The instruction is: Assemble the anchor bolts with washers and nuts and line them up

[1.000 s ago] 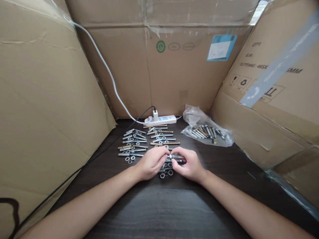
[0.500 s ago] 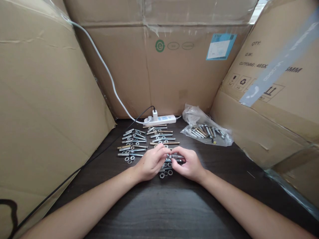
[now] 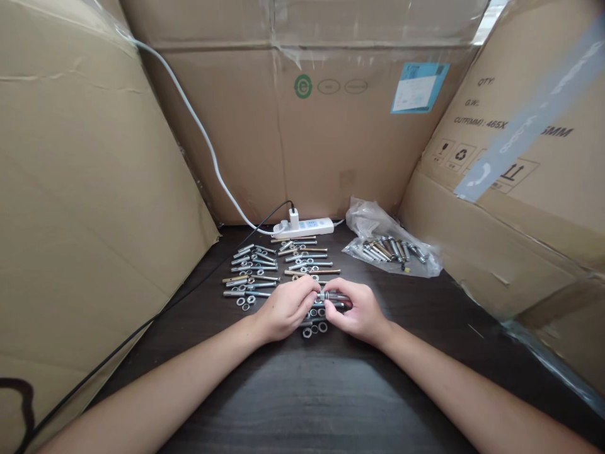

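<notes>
The left hand (image 3: pixel 287 309) and right hand (image 3: pixel 359 309) were curled nearly closed, pinching a metal bolt (image 3: pixel 333 296) between them above the dark, wood-grained counter (image 3: pixel 302 391); beyond sat a white power strip (image 3: pixel 321 226), and cardboard walls (image 3: pixel 227 120) rose around three sides

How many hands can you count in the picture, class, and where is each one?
2. The left hand is left of centre, fingertips at the nut end of a metal bolt; the right hand is just across from it, holding that bolt. No others show.
</notes>
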`<state>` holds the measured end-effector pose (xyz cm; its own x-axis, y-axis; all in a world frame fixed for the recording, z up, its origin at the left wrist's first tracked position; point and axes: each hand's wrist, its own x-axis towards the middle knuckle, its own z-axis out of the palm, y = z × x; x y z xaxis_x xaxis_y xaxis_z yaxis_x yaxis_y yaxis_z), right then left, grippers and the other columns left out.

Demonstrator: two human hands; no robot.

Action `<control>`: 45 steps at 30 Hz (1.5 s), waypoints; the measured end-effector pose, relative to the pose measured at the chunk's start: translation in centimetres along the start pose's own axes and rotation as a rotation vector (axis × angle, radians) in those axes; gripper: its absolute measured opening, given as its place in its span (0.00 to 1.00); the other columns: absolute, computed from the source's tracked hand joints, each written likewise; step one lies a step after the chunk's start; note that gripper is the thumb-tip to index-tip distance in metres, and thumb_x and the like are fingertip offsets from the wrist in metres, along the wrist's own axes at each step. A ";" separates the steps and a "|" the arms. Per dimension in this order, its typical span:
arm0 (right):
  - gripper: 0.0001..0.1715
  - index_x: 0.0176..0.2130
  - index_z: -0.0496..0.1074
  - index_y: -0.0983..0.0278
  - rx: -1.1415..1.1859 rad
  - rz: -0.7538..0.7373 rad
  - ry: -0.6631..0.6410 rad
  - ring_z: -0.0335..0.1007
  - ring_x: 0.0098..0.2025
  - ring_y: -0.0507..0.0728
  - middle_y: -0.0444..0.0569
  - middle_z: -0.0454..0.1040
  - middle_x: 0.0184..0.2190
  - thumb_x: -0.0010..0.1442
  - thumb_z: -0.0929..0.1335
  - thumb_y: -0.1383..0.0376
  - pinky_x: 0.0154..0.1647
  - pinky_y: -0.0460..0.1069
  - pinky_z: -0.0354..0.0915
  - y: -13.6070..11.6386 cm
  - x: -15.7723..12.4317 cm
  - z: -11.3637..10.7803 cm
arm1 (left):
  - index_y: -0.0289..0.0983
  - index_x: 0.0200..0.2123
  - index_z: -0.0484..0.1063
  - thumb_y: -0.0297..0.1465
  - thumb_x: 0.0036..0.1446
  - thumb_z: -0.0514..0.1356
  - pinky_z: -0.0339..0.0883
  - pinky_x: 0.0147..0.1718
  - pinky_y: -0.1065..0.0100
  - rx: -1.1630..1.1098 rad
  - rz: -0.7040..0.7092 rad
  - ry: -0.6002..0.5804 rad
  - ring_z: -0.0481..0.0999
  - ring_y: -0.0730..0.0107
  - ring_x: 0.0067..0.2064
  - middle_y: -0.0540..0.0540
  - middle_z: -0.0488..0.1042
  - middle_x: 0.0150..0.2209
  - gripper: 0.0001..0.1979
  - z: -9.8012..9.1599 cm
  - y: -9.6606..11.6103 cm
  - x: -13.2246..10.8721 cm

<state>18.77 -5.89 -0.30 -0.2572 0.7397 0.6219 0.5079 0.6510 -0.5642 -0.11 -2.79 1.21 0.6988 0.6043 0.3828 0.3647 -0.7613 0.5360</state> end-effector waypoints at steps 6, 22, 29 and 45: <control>0.08 0.35 0.71 0.63 0.013 0.003 -0.015 0.68 0.24 0.50 0.43 0.74 0.27 0.51 0.66 0.69 0.25 0.43 0.63 -0.2 0.2 0.0 | 0.38 0.44 0.64 0.28 0.64 0.46 0.62 0.35 0.70 -0.003 0.103 0.059 0.66 0.72 0.35 0.46 0.64 0.37 0.09 0.1 -0.3 -0.4; 0.07 0.34 0.71 0.63 -0.010 -0.006 -0.002 0.67 0.24 0.50 0.43 0.73 0.25 0.50 0.67 0.68 0.26 0.43 0.63 -0.1 0.0 0.0 | 0.36 0.38 0.65 0.29 0.65 0.45 0.60 0.35 0.70 0.032 0.034 -0.027 0.65 0.71 0.35 0.47 0.65 0.34 0.10 -0.3 0.1 0.0; 0.08 0.34 0.71 0.63 -0.005 -0.001 -0.005 0.68 0.24 0.50 0.43 0.74 0.25 0.50 0.66 0.68 0.25 0.44 0.63 0.0 0.0 0.0 | 0.37 0.39 0.64 0.29 0.65 0.45 0.61 0.34 0.71 0.009 0.016 -0.004 0.65 0.72 0.34 0.48 0.65 0.34 0.09 -0.1 0.0 -0.1; 0.08 0.34 0.70 0.63 -0.009 -0.001 -0.007 0.66 0.22 0.50 0.42 0.73 0.24 0.50 0.66 0.68 0.24 0.43 0.62 -0.2 0.1 0.0 | 0.36 0.39 0.65 0.28 0.64 0.45 0.61 0.35 0.70 0.052 0.047 -0.010 0.65 0.71 0.34 0.47 0.65 0.34 0.10 -0.4 0.1 0.0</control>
<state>18.66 -5.97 -0.13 -0.2628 0.7405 0.6186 0.5155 0.6497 -0.5587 -0.28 -2.80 1.58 0.7217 0.5653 0.3994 0.3623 -0.8002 0.4780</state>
